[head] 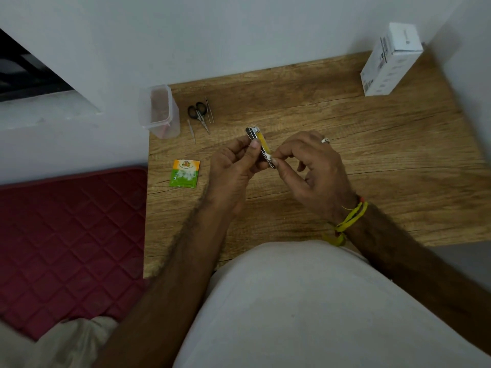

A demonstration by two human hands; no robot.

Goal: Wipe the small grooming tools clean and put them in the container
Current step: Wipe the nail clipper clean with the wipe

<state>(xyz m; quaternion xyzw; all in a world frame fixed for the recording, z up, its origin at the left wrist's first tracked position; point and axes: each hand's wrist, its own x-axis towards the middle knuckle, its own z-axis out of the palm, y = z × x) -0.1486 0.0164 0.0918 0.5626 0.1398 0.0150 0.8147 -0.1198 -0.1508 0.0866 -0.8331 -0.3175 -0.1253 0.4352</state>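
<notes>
Wood-grain table point(345, 160): carries everything; wall behind its far edge.
Nail clipper point(259, 144): metal with a yellow face, held in the air above the table's middle, between both hands, long axis running away from the person.
Left hand point(236, 171): fingers and thumb curled round the clipper's body, gripping it from the left side.
Right hand point(310, 168): thumb and forefinger pinch a small white wipe piece point(269, 156) against the clipper's near end; other fingers loosely curled, ring on one finger, yellow and orange threads on the wrist.
Container point(159, 112): clear plastic, upright, no lid on, at the table's far left corner, partly over the left edge.
Scissors point(198, 112): small, black handles, lying just right of the container.
Tweezers point(209, 110): thin metal, lying just beside the scissors on their right.
Thin metal pick point(191, 131): lying near the container, in front of the scissors.
Sachet point(184, 173): green and orange, torn open, flat near the table's left edge.
White box point(390, 62): upright at the far right corner.
Red quilted mat point(71, 235): left of the table, lower down.
</notes>
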